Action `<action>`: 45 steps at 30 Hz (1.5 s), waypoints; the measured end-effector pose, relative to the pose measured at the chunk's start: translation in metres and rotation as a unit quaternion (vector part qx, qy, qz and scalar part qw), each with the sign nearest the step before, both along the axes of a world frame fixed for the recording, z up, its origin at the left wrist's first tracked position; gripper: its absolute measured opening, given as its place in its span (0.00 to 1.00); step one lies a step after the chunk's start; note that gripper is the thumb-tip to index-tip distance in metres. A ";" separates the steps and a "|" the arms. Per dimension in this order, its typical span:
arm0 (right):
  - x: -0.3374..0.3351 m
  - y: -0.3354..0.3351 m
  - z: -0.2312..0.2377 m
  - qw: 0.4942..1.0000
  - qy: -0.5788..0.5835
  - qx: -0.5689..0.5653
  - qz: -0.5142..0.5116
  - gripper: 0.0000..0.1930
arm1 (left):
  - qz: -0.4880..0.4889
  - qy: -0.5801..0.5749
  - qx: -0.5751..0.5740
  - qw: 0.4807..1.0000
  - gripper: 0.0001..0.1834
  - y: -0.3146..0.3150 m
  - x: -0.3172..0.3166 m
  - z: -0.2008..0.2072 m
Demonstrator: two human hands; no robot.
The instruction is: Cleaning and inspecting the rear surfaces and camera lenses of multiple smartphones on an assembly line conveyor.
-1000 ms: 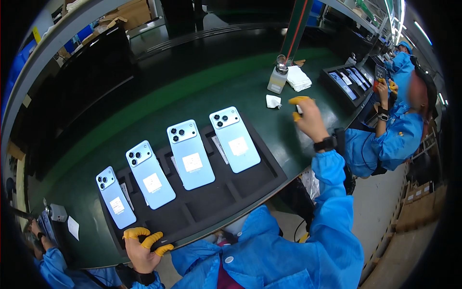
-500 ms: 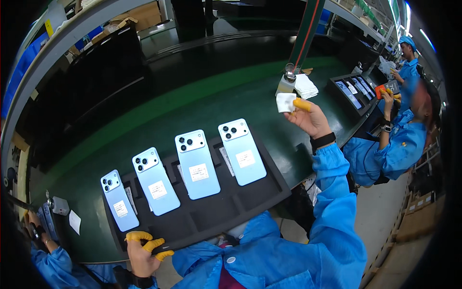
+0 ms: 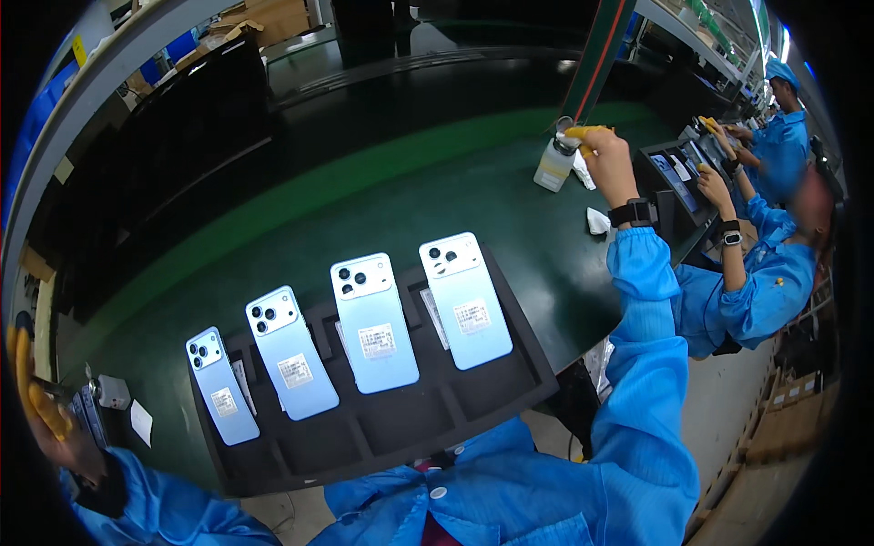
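Several light-blue phones (image 3: 375,338) lie camera side up in a row in a black foam tray (image 3: 401,429), each with a white label on its back. Beyond the tray, at the far right, a bottle (image 3: 552,171) with a metal-looking top stands on the bench. My right hand (image 3: 608,164), in yellow finger cots, is closed about that top; the fingertips are partly hidden. A crumpled white wipe (image 3: 598,221) lies below my wrist. Off at the left rim, my left hand (image 3: 50,414) is raised with fingers stretched, and nothing shows in it.
White wipes (image 3: 583,171) lie partly hidden behind my right wrist. At the left are a small white bottle (image 3: 111,391) and a white paper (image 3: 141,421). A co-worker (image 3: 760,291) sits at the right by another phone tray (image 3: 678,182). A green post (image 3: 596,68) rises at the back.
My right hand has let go of the white wipe, now on the bench, and moved up to the bottle's top. My left hand has left the tray's front edge and swung far left.
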State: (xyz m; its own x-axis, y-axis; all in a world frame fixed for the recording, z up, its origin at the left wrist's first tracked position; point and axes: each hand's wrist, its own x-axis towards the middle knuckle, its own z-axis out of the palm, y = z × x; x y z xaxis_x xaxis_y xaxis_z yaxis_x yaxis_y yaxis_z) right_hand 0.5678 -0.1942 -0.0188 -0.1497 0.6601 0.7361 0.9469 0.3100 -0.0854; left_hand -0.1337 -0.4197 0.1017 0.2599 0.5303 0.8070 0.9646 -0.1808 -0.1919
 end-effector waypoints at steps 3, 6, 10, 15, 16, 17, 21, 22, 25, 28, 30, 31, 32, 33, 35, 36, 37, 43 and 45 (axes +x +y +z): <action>0.002 0.008 -0.015 0.996 -0.059 -0.038 -0.046 0.11 | 0.022 -0.001 -0.063 0.998 0.26 0.027 -0.041 0.015; -0.006 0.016 -0.013 0.994 -0.082 -0.029 -0.065 0.10 | -0.035 0.186 -0.063 0.980 0.27 0.080 0.116 0.044; 0.003 0.005 -0.016 0.990 -0.098 -0.055 -0.086 0.09 | -0.190 0.241 -0.210 0.928 0.29 0.122 0.230 0.022; -0.004 0.011 -0.013 0.991 -0.099 -0.042 -0.082 0.10 | -0.398 0.212 -0.367 0.814 0.29 0.123 0.271 -0.078; -0.006 0.008 -0.010 0.990 -0.104 -0.050 -0.081 0.10 | -0.433 0.199 -0.394 0.786 0.29 0.120 0.280 -0.092; -0.008 0.005 -0.004 0.987 -0.108 -0.059 -0.103 0.11 | -0.436 0.191 -0.399 0.783 0.29 0.119 0.288 -0.104; -0.055 -0.013 -0.003 0.997 -0.057 -0.049 0.034 0.10 | -0.509 0.135 -0.430 0.733 0.31 0.115 0.304 -0.145; -0.078 -0.025 -0.004 0.989 -0.078 -0.072 0.105 0.09 | -0.522 0.109 -0.441 0.722 0.32 0.114 0.306 -0.152; -0.144 -0.046 -0.004 0.944 -0.068 -0.087 0.310 0.12 | -0.514 0.086 -0.451 0.724 0.33 0.113 0.310 -0.163; -0.160 -0.060 -0.013 0.921 -0.079 -0.129 0.358 0.16 | -0.517 0.072 -0.438 0.731 0.31 0.110 0.314 -0.166; -0.161 -0.065 -0.012 0.920 -0.098 -0.139 0.353 0.17 | -0.522 0.055 -0.431 0.734 0.30 0.109 0.315 -0.167; -0.162 -0.067 -0.012 0.920 -0.115 -0.143 0.346 0.18 | -0.520 0.076 -0.436 0.731 0.31 0.110 0.315 -0.167; -0.159 -0.071 -0.011 0.919 -0.117 -0.145 0.348 0.18 | -0.517 0.097 -0.442 0.727 0.31 0.110 0.314 -0.167; -0.154 -0.074 -0.008 0.916 -0.126 -0.171 0.340 0.19 | -0.512 0.094 -0.443 0.730 0.31 0.110 0.312 -0.168; -0.139 -0.084 0.002 0.916 -0.152 -0.218 0.302 0.21 | -0.511 0.076 -0.437 0.736 0.30 0.108 0.310 -0.169; -0.131 -0.090 0.009 0.919 -0.164 -0.229 0.276 0.19 | -0.513 0.073 -0.436 0.736 0.30 0.107 0.311 -0.169; -0.129 -0.092 0.013 0.926 -0.166 -0.222 0.257 0.18 | -0.509 0.082 -0.437 0.737 0.30 0.106 0.311 -0.170; -0.168 -0.070 -0.012 0.927 -0.110 -0.138 0.332 0.17 | -0.514 0.084 -0.430 0.738 0.30 0.107 0.313 -0.170; -0.171 -0.065 -0.015 0.916 -0.128 -0.134 0.355 0.17 | -0.517 0.072 -0.428 0.738 0.30 0.106 0.312 -0.171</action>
State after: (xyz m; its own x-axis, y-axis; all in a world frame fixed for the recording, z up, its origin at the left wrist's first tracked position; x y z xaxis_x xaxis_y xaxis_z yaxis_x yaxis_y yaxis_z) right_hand 0.3971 -0.2596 -0.0340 -0.7563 0.4810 0.4434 0.5141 0.8561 -0.0518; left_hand 0.1783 -0.3132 -0.0695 0.9325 0.2889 0.2167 0.2078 -0.9201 0.3321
